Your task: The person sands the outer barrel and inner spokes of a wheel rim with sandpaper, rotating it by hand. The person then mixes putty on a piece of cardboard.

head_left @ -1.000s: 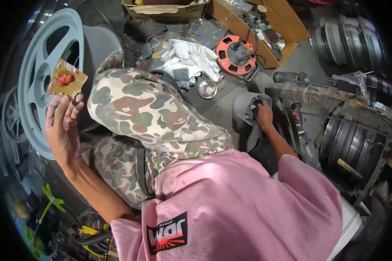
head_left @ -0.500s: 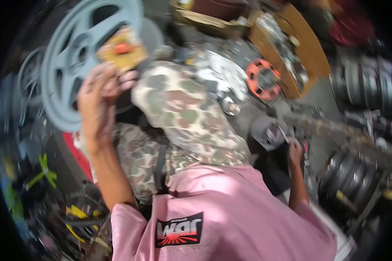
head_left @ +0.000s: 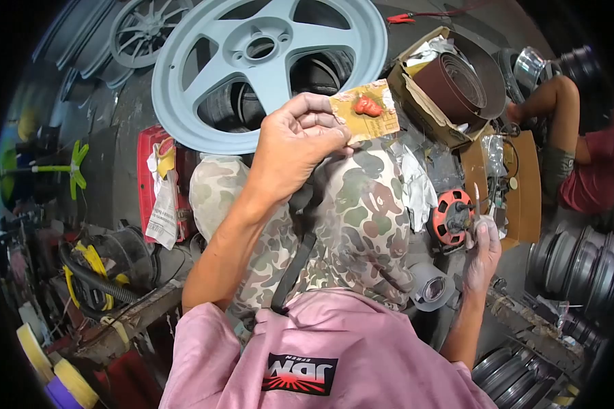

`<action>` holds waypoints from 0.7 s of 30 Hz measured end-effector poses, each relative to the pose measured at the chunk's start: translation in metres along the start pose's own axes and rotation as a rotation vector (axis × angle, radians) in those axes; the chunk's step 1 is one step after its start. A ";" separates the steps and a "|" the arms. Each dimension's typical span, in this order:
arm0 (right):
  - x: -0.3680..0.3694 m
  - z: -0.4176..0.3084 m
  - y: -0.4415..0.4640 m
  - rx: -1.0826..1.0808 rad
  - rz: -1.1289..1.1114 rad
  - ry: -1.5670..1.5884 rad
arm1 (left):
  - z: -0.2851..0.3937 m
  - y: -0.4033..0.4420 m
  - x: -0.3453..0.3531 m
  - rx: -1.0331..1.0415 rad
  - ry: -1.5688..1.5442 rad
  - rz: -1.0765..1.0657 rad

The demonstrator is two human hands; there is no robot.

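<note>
My left hand [head_left: 293,140] pinches a piece of yellow-brown cardboard [head_left: 382,129] by its edge, with a lump of orange-red putty [head_left: 368,105] on it. Just beyond that hand a light blue-grey five-spoke wheel rim [head_left: 266,85] lies over a dark tire or rim. My right hand [head_left: 483,251] is closed around a thin, pale, upright stick-like tool [head_left: 477,198], whose exact kind I cannot make out. Beside the right hand is an orange-red reel [head_left: 447,235]. A translucent cup [head_left: 431,290] stands close to my right leg.
A box with a brown abrasive roll [head_left: 460,85] and a cardboard box [head_left: 522,177] are on the right. Another person's leg [head_left: 559,102] is beyond them. A red case [head_left: 150,163] and a black hose [head_left: 92,273] lie left. Stacked rims [head_left: 580,266] stand at right.
The view has swung, so the wheel rim now appears farther right and higher. My right hand has risen from beside the cup to near the reel. The left hand still holds the cardboard.
</note>
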State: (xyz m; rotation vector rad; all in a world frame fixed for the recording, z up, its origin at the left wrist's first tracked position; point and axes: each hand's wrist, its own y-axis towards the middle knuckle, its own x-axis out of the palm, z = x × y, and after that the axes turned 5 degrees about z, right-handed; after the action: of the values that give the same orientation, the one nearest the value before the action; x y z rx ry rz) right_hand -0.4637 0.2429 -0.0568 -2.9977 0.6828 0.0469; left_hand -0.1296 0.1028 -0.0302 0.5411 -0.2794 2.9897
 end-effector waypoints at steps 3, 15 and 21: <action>0.042 -0.021 0.010 -0.040 -0.080 -0.058 | 0.004 -0.003 0.001 -0.037 -0.042 0.019; 0.121 -0.044 0.025 -0.221 -0.348 -0.271 | 0.007 -0.015 -0.005 -0.018 -0.040 0.042; 0.127 -0.045 0.029 -0.339 -0.313 -0.367 | 0.008 -0.016 -0.008 -0.040 -0.078 0.018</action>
State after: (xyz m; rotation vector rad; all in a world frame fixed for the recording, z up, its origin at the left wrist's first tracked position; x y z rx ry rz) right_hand -0.3611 0.1592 -0.0188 -3.2298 0.1783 0.7417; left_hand -0.1179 0.1160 -0.0226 0.6558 -0.3517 2.9770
